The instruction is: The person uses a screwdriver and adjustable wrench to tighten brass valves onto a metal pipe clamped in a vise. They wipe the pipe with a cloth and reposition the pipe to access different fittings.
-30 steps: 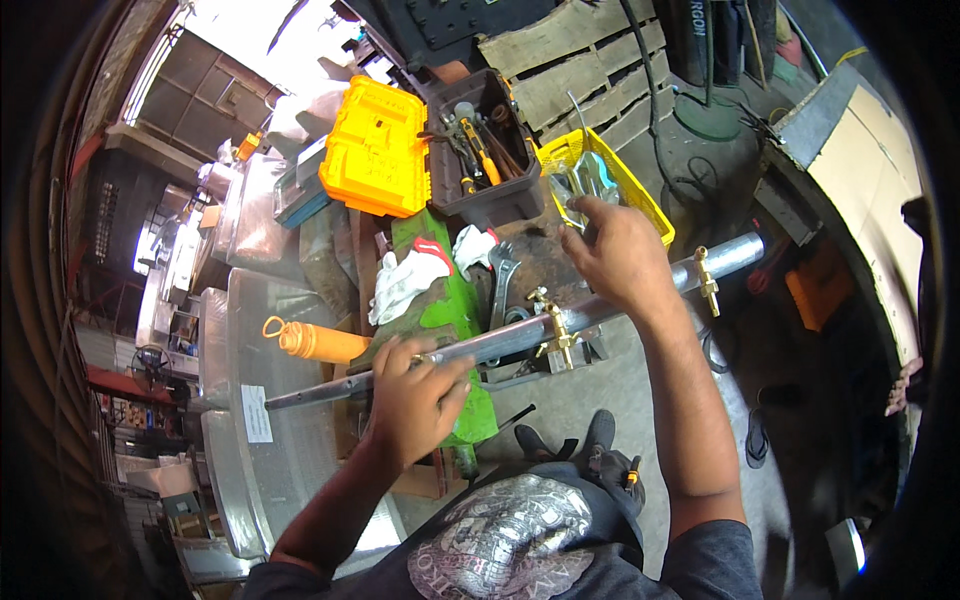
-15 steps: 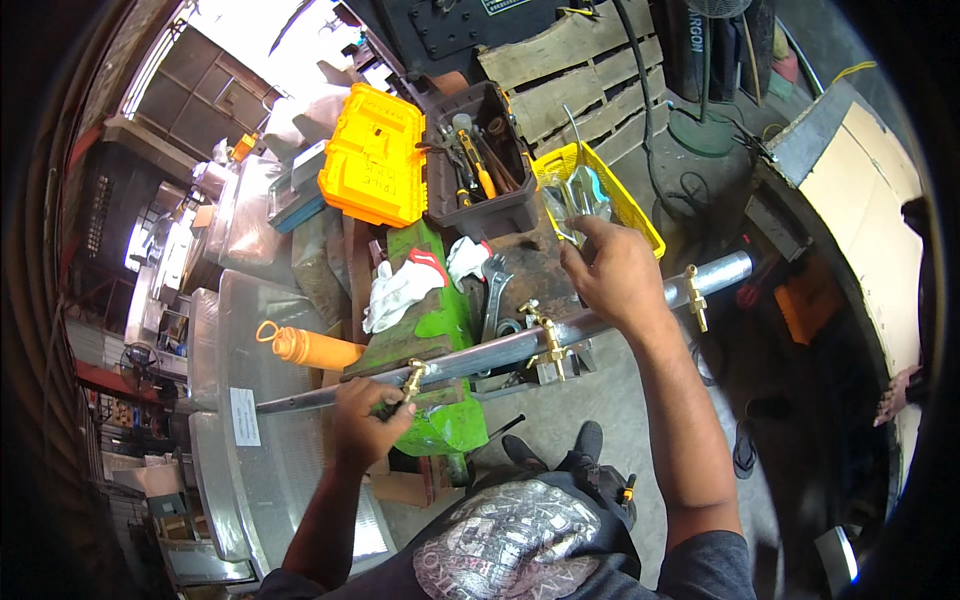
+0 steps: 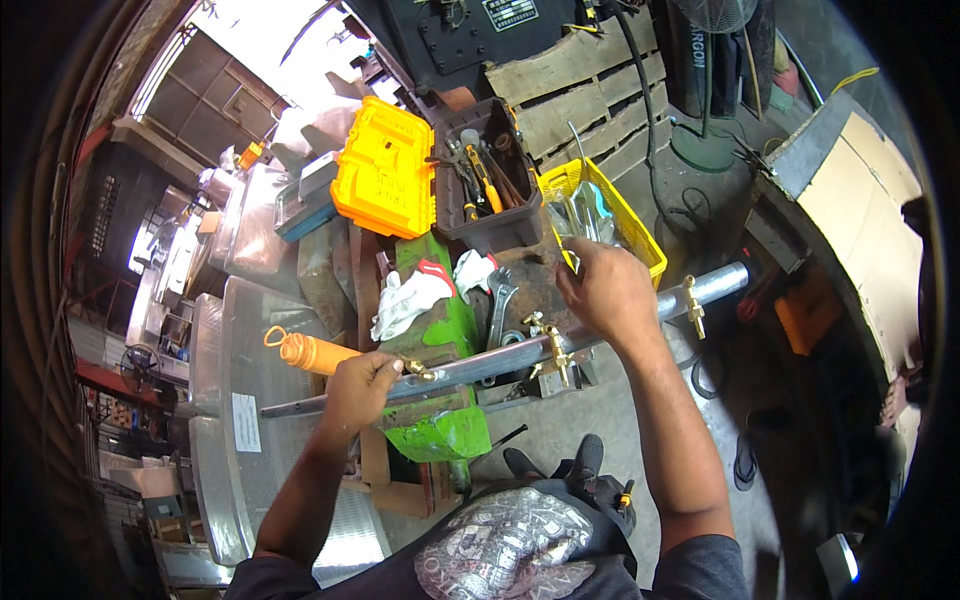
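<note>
A long grey metal pipe (image 3: 480,366) lies across the green vise (image 3: 436,434), slanting up to the right. Brass valves sit along it: one valve (image 3: 418,371) near the left, another valve (image 3: 555,357) mid-pipe and a third valve (image 3: 694,306) near the right end. Thumb and fingers of my left hand (image 3: 358,392) are closed at the end of the left valve. My right hand (image 3: 612,292) is over the pipe beside the yellow basket (image 3: 648,250), its fingers curled together; whatever they hold is too small to make out.
Behind the vise stands an open toolbox (image 3: 490,225) with a yellow lid (image 3: 385,165) and hand tools inside. White gloves (image 3: 408,300) and an adjustable wrench (image 3: 500,300) lie on the bench. An orange bottle (image 3: 315,353) is at left; a wooden pallet (image 3: 570,90) stands behind.
My left hand has moved slightly up, and the left valve has turned from nearly upright to lying along the pipe. My right hand has drawn back a little from the basket.
</note>
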